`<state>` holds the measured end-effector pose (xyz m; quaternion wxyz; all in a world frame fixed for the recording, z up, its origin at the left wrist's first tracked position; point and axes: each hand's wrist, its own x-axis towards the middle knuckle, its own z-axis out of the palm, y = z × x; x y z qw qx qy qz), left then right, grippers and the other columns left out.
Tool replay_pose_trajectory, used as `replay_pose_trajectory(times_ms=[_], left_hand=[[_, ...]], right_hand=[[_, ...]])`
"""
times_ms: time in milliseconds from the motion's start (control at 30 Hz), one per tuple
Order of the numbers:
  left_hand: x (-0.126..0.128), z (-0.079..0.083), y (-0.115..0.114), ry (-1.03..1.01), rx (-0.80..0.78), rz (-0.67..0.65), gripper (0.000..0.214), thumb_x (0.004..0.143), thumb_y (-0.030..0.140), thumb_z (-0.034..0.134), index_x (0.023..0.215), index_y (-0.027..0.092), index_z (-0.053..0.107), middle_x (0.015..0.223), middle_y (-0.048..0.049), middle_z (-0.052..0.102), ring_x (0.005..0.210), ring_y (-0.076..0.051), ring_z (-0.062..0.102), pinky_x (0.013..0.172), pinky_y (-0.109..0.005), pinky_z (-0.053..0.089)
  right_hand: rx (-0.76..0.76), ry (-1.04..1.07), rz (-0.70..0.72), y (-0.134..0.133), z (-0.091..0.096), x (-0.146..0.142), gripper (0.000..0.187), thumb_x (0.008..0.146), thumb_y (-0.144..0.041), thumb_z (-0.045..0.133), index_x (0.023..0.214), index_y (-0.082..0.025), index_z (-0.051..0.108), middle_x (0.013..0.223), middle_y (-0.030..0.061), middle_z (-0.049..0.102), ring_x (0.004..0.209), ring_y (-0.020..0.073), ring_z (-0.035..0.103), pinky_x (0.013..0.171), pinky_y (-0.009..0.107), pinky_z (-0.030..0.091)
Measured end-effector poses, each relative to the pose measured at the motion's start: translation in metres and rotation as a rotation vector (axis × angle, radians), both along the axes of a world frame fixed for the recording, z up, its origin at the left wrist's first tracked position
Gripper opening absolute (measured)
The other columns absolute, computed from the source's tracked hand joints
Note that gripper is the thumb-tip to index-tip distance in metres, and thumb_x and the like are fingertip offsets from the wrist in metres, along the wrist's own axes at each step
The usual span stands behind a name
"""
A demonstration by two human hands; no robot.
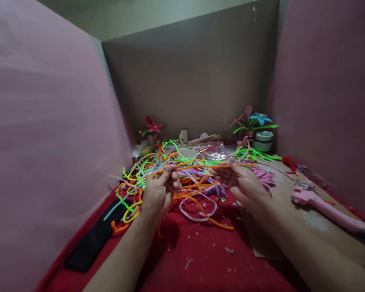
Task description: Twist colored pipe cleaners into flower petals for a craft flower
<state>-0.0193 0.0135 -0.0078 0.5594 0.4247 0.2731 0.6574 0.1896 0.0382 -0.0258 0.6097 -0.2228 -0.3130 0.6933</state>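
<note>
An orange pipe cleaner is stretched nearly level between my two hands, above a tangled heap. My left hand is closed, pinching its left part between thumb and fingers. On the other side my right hand pinches it too, and its end runs on a little past the fingers. Below and behind lies a heap of many-coloured pipe cleaners, in green, yellow, orange, lilac and blue. More orange pipe cleaners reach out from the heap toward me, beside a lilac loop.
A pink glue gun lies on a brown board at right. A black phone-like slab lies at left on the red cloth. Pipe-cleaner flowers, a blue flower and a pale jar stand at the back, between pink walls.
</note>
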Motion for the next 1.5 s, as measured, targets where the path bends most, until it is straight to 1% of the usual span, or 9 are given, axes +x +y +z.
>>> replay_pose_trajectory(times_ms=[300, 500, 667, 767, 933, 1167, 1300, 1367, 1500], left_hand=[[-0.001, 0.001, 0.003, -0.043, -0.03, 0.179, 0.016, 0.08, 0.025, 0.059, 0.082, 0.01, 0.065, 0.052, 0.0005, 0.055, 0.041, -0.007, 0.049, 0.034, -0.015, 0.035], [0.001, 0.007, 0.0, -0.199, -0.039, 0.05, 0.024, 0.089, 0.017, 0.042, 0.086, 0.008, 0.064, 0.082, -0.0089, 0.066, 0.049, -0.004, 0.053, 0.036, -0.013, 0.039], [-0.003, 0.011, -0.005, -0.301, -0.143, -0.126, 0.031, 0.094, 0.019, 0.033, 0.088, 0.009, 0.062, 0.052, 0.0044, 0.046, 0.03, -0.001, 0.034, 0.027, -0.012, 0.029], [-0.004, 0.013, -0.007, -0.251, -0.127, -0.136, 0.033, 0.093, 0.025, 0.035, 0.084, 0.01, 0.062, 0.044, 0.0081, 0.035, 0.025, -0.002, 0.024, 0.024, -0.014, 0.024], [-0.002, 0.016, -0.01, -0.16, -0.052, -0.03, 0.022, 0.085, 0.032, 0.052, 0.091, 0.014, 0.064, 0.066, 0.0012, 0.056, 0.041, -0.005, 0.047, 0.032, -0.016, 0.037], [0.002, 0.014, -0.016, -0.073, -0.147, -0.095, 0.027, 0.079, 0.034, 0.059, 0.089, 0.011, 0.068, 0.053, 0.0067, 0.034, 0.037, -0.003, 0.032, 0.031, -0.016, 0.029], [0.018, 0.007, -0.027, 0.1, -0.124, -0.127, 0.029, 0.079, 0.036, 0.059, 0.094, 0.012, 0.068, 0.049, 0.0085, 0.028, 0.037, -0.002, 0.028, 0.036, -0.016, 0.027], [0.028, 0.004, -0.032, 0.23, -0.09, -0.082, 0.031, 0.079, 0.038, 0.059, 0.095, 0.013, 0.069, 0.047, 0.0076, 0.033, 0.037, -0.003, 0.032, 0.038, -0.017, 0.029], [0.033, 0.001, -0.035, 0.407, -0.074, -0.032, 0.035, 0.075, 0.04, 0.062, 0.095, 0.013, 0.07, 0.048, 0.0035, 0.048, 0.039, -0.006, 0.041, 0.039, -0.018, 0.03]], right_hand=[[-0.042, 0.24, -0.039, 0.0, 0.004, 0.003, 0.028, 0.085, -0.031, 0.054, 0.063, -0.016, 0.061, 0.068, 0.0056, 0.069, 0.075, 0.018, 0.068, 0.081, 0.037, 0.052], [-0.028, 0.22, -0.006, -0.003, 0.004, 0.004, 0.041, 0.086, -0.04, 0.051, 0.053, -0.016, 0.053, 0.063, 0.0061, 0.067, 0.075, 0.0197, 0.067, 0.083, 0.044, 0.05], [0.029, 0.198, 0.063, -0.005, 0.002, 0.002, 0.045, 0.085, -0.042, 0.051, 0.047, -0.018, 0.046, 0.049, -0.0001, 0.054, 0.061, 0.0145, 0.061, 0.08, 0.037, 0.052], [0.03, 0.195, 0.11, -0.008, 0.005, 0.0, 0.043, 0.085, -0.039, 0.052, 0.047, -0.018, 0.046, 0.048, -0.0014, 0.051, 0.054, 0.012, 0.055, 0.071, 0.032, 0.053], [0.046, 0.178, 0.089, -0.013, 0.019, 0.01, 0.035, 0.085, -0.034, 0.055, 0.053, -0.02, 0.052, 0.05, -0.0027, 0.05, 0.053, 0.0107, 0.053, 0.063, 0.028, 0.051], [0.122, 0.247, 0.076, -0.015, 0.029, 0.039, 0.036, 0.088, -0.051, 0.039, 0.088, -0.027, 0.065, 0.065, -0.0043, 0.061, 0.051, 0.0056, 0.052, 0.043, 0.014, 0.039], [0.074, -0.036, 0.27, -0.021, 0.02, 0.01, 0.024, 0.078, -0.042, 0.06, 0.08, -0.018, 0.066, 0.08, 0.003, 0.067, 0.075, 0.0144, 0.062, 0.065, 0.026, 0.05], [0.097, -0.234, 0.429, -0.029, 0.017, -0.012, 0.017, 0.074, -0.03, 0.067, 0.079, -0.014, 0.066, 0.074, 0.005, 0.067, 0.067, 0.0139, 0.063, 0.062, 0.025, 0.05], [0.091, -0.325, 0.435, -0.041, 0.013, -0.042, 0.02, 0.071, -0.031, 0.069, 0.074, -0.014, 0.059, 0.056, 0.0001, 0.061, 0.041, 0.0077, 0.052, 0.038, 0.017, 0.039]])
